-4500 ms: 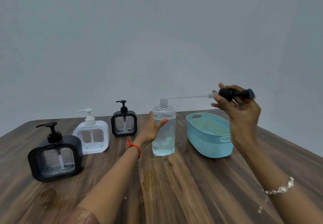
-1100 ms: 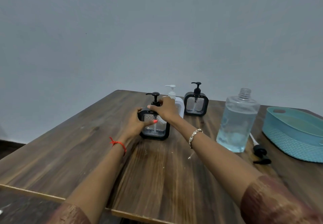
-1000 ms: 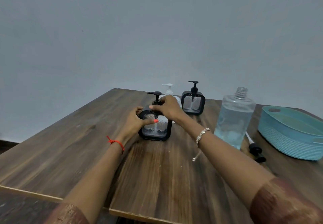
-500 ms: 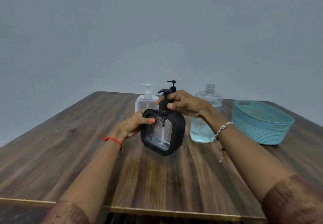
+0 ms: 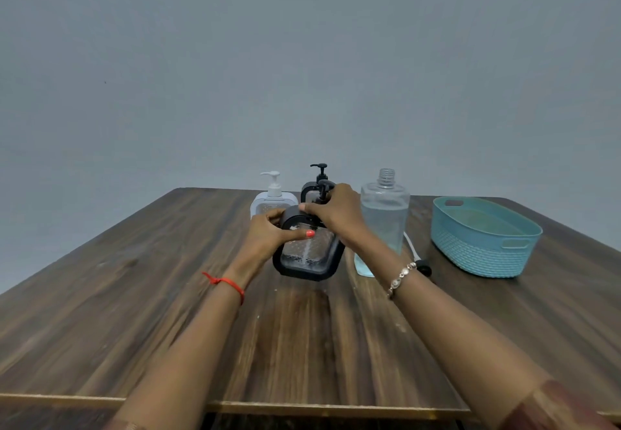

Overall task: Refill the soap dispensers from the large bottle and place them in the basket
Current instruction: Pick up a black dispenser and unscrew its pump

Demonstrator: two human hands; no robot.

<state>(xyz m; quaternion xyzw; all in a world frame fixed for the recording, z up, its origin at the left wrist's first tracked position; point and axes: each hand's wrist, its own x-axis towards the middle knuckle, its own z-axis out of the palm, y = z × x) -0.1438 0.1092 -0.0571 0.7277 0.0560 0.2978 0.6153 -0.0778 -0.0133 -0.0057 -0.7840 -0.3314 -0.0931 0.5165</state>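
- My left grip (image 5: 268, 239) grasps the side of the black dispenser (image 5: 307, 256), with the thumb across its clear front. My right grip (image 5: 337, 211) is curled round the pump collar at its top.
- The dispenser is tilted, near the middle of the worktop (image 5: 134, 295) and just left of the large bottle (image 5: 384, 214). I cannot tell whether its base touches the wood.
- Done so far, as I judge it: the large bottle stands uncapped. Its loose pump (image 5: 424, 266) lies on the worktop by its base.
- The step in hand looks like unscrewing this dispenser's pump, which is on. Only a little liquid shows inside.
- The white dispenser (image 5: 274, 199) and the second black dispenser (image 5: 308, 191) stand behind, with their pumps on.
- No dispenser is in the basket (image 5: 484, 256), far right. All three are left to fill, close and place.
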